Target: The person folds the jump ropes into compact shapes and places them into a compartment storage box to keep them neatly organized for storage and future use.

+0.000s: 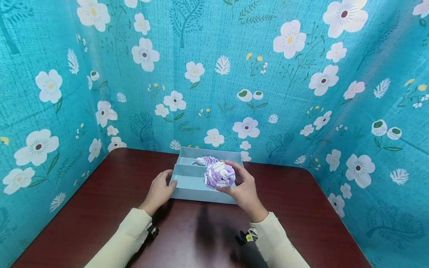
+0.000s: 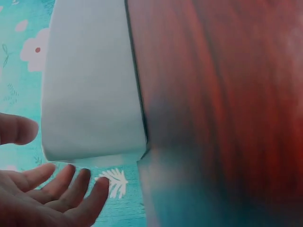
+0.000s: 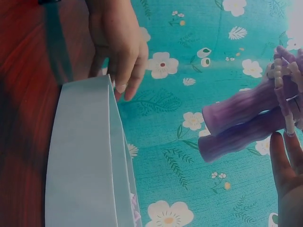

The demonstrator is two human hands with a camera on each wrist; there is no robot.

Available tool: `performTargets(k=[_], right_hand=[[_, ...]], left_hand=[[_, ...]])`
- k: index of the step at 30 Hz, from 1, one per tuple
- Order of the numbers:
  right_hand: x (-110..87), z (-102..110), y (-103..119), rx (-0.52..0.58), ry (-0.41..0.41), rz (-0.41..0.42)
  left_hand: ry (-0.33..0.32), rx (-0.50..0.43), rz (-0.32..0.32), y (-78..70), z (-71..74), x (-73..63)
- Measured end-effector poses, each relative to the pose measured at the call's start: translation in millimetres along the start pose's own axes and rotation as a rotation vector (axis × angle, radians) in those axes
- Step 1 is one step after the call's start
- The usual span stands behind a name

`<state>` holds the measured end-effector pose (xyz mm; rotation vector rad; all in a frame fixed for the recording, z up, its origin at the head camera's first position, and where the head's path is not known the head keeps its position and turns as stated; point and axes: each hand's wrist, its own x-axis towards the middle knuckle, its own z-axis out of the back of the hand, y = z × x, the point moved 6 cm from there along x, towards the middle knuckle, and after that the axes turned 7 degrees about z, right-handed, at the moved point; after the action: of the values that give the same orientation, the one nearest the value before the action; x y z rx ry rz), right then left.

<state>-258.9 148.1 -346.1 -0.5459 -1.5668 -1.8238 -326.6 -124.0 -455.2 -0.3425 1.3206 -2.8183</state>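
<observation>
A beaded jump rope [image 1: 219,175] with white and purple beads, bundled up, is in my right hand [image 1: 246,188] above the front of a pale blue box. My thumb and fingers grip the bundle from its right side. Its two purple handles [image 3: 244,109] point away from the hand in the right wrist view. The box [image 1: 201,195] has a divider and two long compartments. A second bundled beaded rope [image 1: 206,160] lies in the rear compartment, partly hidden. My left hand [image 1: 161,188] is at the box's left end, fingers loosely spread around the corner; contact is unclear.
The box stands on a dark red-brown table [image 1: 181,230], close to its back edge. Behind and at both sides hangs a teal floral cloth [image 1: 214,82]. Small dark devices are strapped at both wrists.
</observation>
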Motion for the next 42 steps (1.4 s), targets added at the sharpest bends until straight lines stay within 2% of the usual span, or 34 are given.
performTargets(k=[6,15,20,25,28,34,37,42], right_hand=[[3.6,0.9,-0.8,-0.012,0.003,-0.013],[8.2,3.9,-11.4,-0.021,0.033,-0.022],[13.8,9.5,-21.1,-0.095,0.054,-0.041],[17.7,14.6,-34.0,-0.146,0.055,-0.096],[19.5,15.8,-42.2,-0.164,0.074,-0.118],[28.7,16.0,-53.5,-0.202,0.146,-0.097],[33.0,16.7,-61.8,-0.225,0.176,-0.117],[35.5,16.8,-78.6,-0.243,0.214,-0.219]], left_hand=[[0.097,-0.039,0.109,12.9,-6.1,5.1],[0.183,-0.136,0.173,26.0,-12.4,5.3],[0.215,-0.202,0.220,29.6,-16.8,5.7],[0.246,-0.240,0.239,31.0,-17.8,4.6],[0.280,-0.297,0.263,34.7,-16.9,3.0],[0.332,-0.425,0.301,41.2,-14.8,3.8],[0.340,-0.436,0.303,41.4,-13.9,4.8],[0.342,-0.406,0.287,37.1,-13.2,6.2]])
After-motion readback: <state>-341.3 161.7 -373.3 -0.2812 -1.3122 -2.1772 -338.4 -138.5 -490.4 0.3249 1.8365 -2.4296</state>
